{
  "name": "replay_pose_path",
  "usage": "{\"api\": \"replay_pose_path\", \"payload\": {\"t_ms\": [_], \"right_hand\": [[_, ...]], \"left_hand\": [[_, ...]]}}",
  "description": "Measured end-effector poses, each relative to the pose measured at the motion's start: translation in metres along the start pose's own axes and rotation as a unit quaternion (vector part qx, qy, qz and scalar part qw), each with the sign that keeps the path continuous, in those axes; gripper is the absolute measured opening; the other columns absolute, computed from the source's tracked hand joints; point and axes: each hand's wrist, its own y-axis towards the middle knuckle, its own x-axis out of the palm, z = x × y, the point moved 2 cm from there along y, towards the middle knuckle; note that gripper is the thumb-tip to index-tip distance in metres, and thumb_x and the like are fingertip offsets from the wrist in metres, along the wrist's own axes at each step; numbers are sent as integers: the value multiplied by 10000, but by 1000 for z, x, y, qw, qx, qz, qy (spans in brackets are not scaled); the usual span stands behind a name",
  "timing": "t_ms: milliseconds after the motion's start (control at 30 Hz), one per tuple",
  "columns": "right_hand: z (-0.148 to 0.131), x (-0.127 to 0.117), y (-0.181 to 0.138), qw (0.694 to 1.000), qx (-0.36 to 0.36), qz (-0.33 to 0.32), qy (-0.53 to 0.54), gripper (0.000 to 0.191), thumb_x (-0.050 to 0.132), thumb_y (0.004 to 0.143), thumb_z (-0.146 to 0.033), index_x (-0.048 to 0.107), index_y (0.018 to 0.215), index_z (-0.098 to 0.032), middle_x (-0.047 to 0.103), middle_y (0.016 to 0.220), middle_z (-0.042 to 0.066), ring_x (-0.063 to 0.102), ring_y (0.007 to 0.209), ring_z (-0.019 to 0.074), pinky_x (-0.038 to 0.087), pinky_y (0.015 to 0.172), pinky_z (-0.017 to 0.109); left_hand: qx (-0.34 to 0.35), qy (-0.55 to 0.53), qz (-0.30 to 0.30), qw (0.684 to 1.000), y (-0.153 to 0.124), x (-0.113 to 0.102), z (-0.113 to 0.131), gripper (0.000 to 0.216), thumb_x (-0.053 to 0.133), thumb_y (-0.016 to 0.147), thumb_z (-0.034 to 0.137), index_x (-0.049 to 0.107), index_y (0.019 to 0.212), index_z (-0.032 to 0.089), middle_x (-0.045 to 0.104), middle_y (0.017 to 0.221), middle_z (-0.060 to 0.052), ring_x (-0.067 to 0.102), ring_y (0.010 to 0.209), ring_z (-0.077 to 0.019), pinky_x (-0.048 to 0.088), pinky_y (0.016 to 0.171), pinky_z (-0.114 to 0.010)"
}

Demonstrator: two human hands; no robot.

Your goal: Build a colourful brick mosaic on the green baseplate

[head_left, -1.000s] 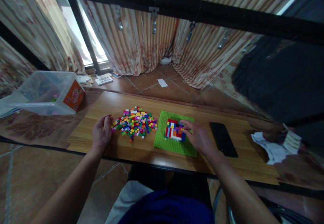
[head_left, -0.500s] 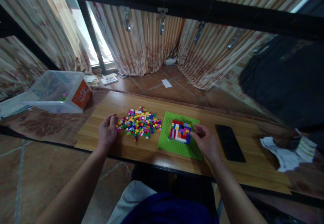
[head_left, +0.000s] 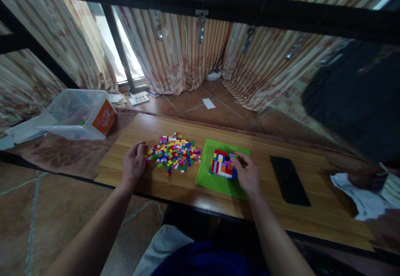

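Note:
A low, many-coloured block of toy bricks (head_left: 221,168) stands on the green baseplate (head_left: 204,179). My right hand (head_left: 248,172) reaches over its right side, thumb and forefinger closed together at the upper right of the block. Whatever lies between those fingertips is too small to make out. Left of the baseplate is a loose pile of small coloured bricks (head_left: 175,153). My left hand (head_left: 134,163) rests on the table at the left edge of this pile, fingers curled in; what they hold, if anything, is hidden.
A black phone (head_left: 290,180) lies right of the baseplate, with crumpled white paper (head_left: 359,197) beyond it. At the far left stands a clear plastic box (head_left: 75,132) with an orange label. The wooden table's front edge (head_left: 187,204) runs close to my lap.
My right hand has shifted left and in over the brick block, its fingertips now over the upper right part. My left hand stays beside the pile. The view has turned slightly.

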Motion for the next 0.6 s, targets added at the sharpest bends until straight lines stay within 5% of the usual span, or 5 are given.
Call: {"api": "replay_pose_path", "payload": {"t_ms": [400, 600], "right_hand": [[11, -4, -2, 1000, 1, -21, -13, 555, 609, 749, -611, 676, 1106, -192, 692, 1042, 107, 645, 895, 242, 499, 816, 413], [-18, -10, -8, 975, -150, 25, -162, 593, 482, 851, -605, 599, 1223, -157, 616, 1137, 170, 576, 1044, 288, 447, 924, 475]], "left_hand": [[-7, -18, 4, 1000, -7, 0, 8, 424, 432, 874, 436, 667, 1083, 151, 716, 938, -81, 655, 878, -205, 496, 832, -313], [-5, -32, 3, 999, -9, -2, 9, 417, 434, 880, 437, 666, 1080, 155, 719, 938, -84, 657, 897, -218, 496, 844, -332]]}}
